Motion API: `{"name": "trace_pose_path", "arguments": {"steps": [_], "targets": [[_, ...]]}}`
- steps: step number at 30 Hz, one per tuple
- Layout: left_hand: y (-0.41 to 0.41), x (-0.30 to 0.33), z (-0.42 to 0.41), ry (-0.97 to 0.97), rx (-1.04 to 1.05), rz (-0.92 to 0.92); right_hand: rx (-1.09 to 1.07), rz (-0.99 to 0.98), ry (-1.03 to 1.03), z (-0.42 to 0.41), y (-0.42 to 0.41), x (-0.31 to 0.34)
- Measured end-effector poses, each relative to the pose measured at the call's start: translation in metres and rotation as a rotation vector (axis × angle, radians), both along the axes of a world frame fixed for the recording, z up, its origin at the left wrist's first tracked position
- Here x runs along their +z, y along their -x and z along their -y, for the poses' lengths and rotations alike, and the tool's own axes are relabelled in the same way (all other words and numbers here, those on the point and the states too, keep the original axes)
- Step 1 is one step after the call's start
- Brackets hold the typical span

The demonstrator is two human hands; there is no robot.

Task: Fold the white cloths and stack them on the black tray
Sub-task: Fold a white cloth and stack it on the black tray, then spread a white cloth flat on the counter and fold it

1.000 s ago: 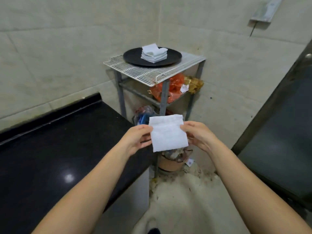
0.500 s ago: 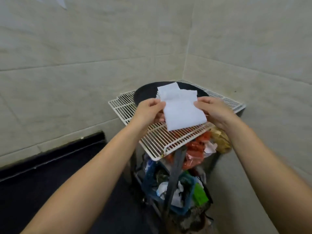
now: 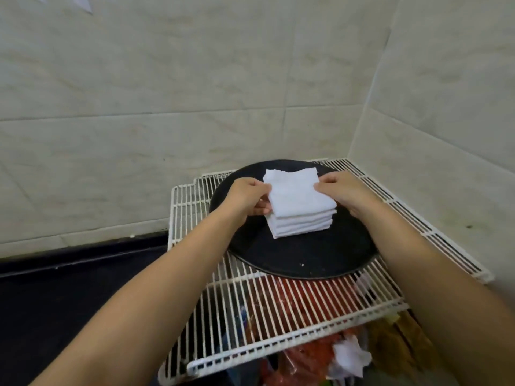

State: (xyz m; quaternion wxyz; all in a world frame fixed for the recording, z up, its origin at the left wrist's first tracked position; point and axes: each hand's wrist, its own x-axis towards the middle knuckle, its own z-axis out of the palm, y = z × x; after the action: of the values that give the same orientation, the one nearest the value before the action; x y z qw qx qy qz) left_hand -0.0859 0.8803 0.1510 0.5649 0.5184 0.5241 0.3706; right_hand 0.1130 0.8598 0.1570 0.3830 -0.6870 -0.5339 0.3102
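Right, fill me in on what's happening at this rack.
A person is setting a folded white cloth onto the stack of folded cloths on the black tray, which sits on a white wire rack in a tiled corner. The left hand pinches the cloth's left edge and the right hand holds its right edge. The cloth lies on top of the pile, not yet let go.

Kitchen corner: tiled walls (image 3: 195,79), black counter (image 3: 69,288), wire rack (image 3: 278,316).
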Motion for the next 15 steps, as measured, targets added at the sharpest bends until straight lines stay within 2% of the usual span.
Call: {"name": "trace_pose_path", "arguments": {"steps": [6,9,12,15], "targets": [[0.0,-0.007,0.009,-0.012,0.017,-0.036,-0.004,-0.019,0.004,0.004,-0.009,-0.003],[0.018,0.002,0.025,-0.046,0.062,-0.078,-0.073,0.072,-0.09,0.012,0.004,0.009],[0.055,0.005,0.052,-0.111,0.114,-0.116,-0.033,0.218,-0.218,0.033,0.045,0.028],[0.11,0.004,0.092,-0.167,0.157,-0.093,0.116,0.285,-0.34,0.064,0.115,0.036]]}}
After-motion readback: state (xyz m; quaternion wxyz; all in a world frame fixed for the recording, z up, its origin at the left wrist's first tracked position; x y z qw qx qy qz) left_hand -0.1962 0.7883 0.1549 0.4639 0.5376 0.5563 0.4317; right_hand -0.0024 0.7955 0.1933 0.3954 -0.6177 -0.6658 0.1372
